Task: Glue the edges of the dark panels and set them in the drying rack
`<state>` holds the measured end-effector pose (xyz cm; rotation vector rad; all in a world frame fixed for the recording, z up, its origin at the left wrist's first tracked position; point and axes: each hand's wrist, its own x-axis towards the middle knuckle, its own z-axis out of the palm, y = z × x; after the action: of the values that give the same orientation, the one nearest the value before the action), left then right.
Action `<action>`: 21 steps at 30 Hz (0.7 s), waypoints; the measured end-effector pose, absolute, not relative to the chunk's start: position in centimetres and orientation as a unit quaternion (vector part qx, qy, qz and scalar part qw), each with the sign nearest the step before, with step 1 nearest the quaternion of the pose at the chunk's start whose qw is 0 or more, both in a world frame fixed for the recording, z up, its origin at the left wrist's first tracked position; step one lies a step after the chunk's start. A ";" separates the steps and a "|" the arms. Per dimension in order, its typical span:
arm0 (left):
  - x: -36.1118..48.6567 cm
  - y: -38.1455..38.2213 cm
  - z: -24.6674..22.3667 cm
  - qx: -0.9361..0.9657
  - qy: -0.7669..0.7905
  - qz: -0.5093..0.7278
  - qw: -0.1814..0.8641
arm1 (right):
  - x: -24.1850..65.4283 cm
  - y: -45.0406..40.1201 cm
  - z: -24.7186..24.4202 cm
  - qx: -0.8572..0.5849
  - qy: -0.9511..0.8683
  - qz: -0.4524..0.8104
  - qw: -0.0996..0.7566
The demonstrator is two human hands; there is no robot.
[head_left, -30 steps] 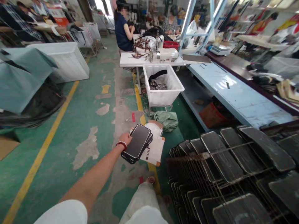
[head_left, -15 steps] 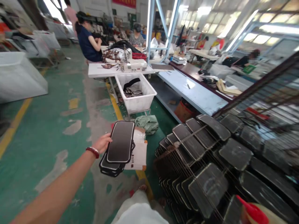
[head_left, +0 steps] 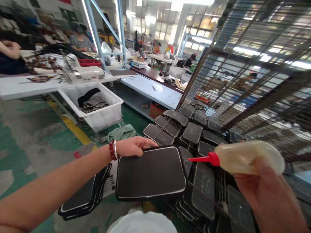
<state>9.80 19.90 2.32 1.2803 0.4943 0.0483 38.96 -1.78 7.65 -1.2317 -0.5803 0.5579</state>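
Observation:
My left hand (head_left: 133, 146) grips the top edge of a black rounded rectangular panel (head_left: 152, 173) with a pale line near its border. My right hand (head_left: 264, 184) is wrapped round a translucent squeeze bottle (head_left: 247, 157) of yellowish liquid. The bottle's red nozzle points left, just beside the panel's right edge; whether they touch I cannot tell. Below my left forearm lies a stack of similar black panels (head_left: 81, 197). Many more dark panels (head_left: 191, 132) rest on wire racks beyond and below the bottle.
A white bin (head_left: 104, 116) holding dark pieces stands by a white sewing table (head_left: 14, 84). A green cloth bundle (head_left: 122, 132) lies near it. Raised wire racks (head_left: 255, 64) fill the right. A long workbench (head_left: 155, 89) runs behind. Other people sit at tables.
The view has swung right. My left hand now holds one panel, turned sideways, away from the stack. My right hand has come into view with the bottle, of which only the red tip and part showed before.

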 end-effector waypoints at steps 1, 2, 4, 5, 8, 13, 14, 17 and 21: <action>10.8 19.8 3.2 0.597 0.224 0.011 0.771 | 39.4 -2.0 8.0 -0.556 -0.270 0.232 0.751; 11.7 19.6 3.9 0.600 0.220 -0.002 0.769 | 39.7 -2.3 8.3 -0.554 -0.274 0.221 0.754; 13.4 19.4 5.1 0.604 0.208 -0.025 0.769 | 40.3 -2.9 8.7 -0.553 -0.290 0.199 0.756; 14.1 19.2 5.4 0.607 0.201 -0.037 0.768 | 40.5 -3.2 8.9 -0.554 -0.303 0.202 0.749; 15.8 19.0 5.8 0.623 0.196 -0.069 0.755 | 41.2 -4.0 9.0 -0.549 -0.319 0.205 0.744; 17.5 18.9 5.3 0.642 0.209 -0.113 0.729 | 42.6 -4.6 7.9 -0.547 -0.311 0.203 0.750; 17.7 19.0 5.2 0.644 0.211 -0.110 0.727 | 42.8 -4.7 7.6 -0.547 -0.310 0.204 0.750; 18.1 19.2 5.0 0.658 0.227 -0.052 0.716 | 43.2 -4.7 7.2 -0.548 -0.301 0.211 0.751; 18.3 19.8 4.6 0.656 0.193 -0.088 0.725 | 43.1 -4.5 7.0 -0.555 -0.287 0.214 0.751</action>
<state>18.29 19.76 4.59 1.4467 0.4259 -0.1949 43.14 -4.49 6.96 -1.2113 -0.6271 0.4677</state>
